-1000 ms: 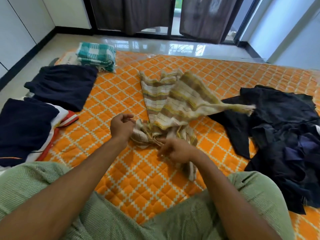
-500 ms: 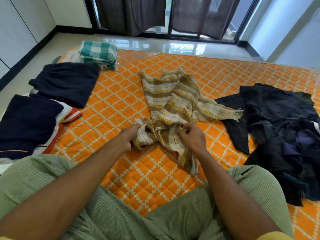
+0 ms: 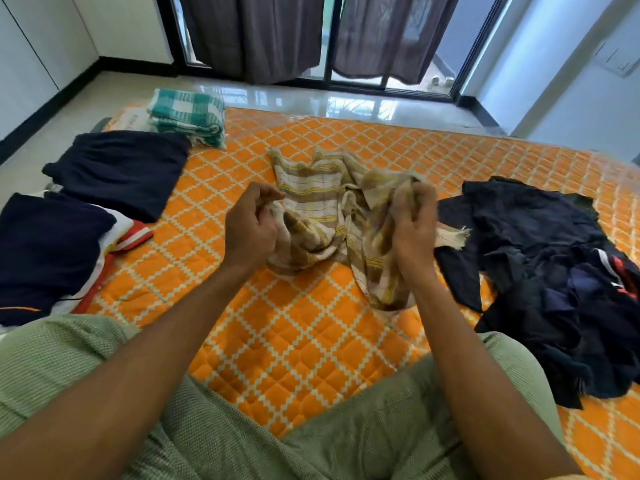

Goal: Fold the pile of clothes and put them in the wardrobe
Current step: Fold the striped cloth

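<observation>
- Sits at the near edge of the orange quilted mat (image 3: 304, 348), legs in green trousers (image 3: 363, 438) spread to either side.
- Holds the beige-and-brown striped cloth (image 3: 311, 199) raised over the middle of the mat, crumpled and stretched between both hands.
- With the left hand (image 3: 250, 230), grips the cloth's left bunch: fingers curled in, thumb tip pressed toward the forefinger, fabric caught inside the fist.
- With the right hand (image 3: 414, 233), clutches a wad of the cloth's right part, fingers wrapped round it; somewhat blurred there, so exact finger placement not clear.
- Leaves the cloth's far part lying on the mat's middle, one tail drooping to the mat below the right hand, one fringed end (image 3: 452, 235) reaching toward the mat's right side.
- On the right side of the mat, a loose pile of dark clothes (image 3: 554, 271), unfolded, its near-left flap just beside the fringed end.
- At the mat's far left corner, a folded green-and-white checked cloth (image 3: 187, 116).
- Along the mat's left edge, a folded navy garment (image 3: 121, 168); nearer, on the same edge, a second navy fold (image 3: 45, 251) atop red-and-white fabric (image 3: 133, 235).
- Beyond the mat's far edge, glossy pale floor (image 3: 346, 102), then dark curtains (image 3: 273, 36) hanging before a dark-framed glass door (image 3: 328, 64).
- Off the mat's far left, white cupboard doors (image 3: 31, 53).
</observation>
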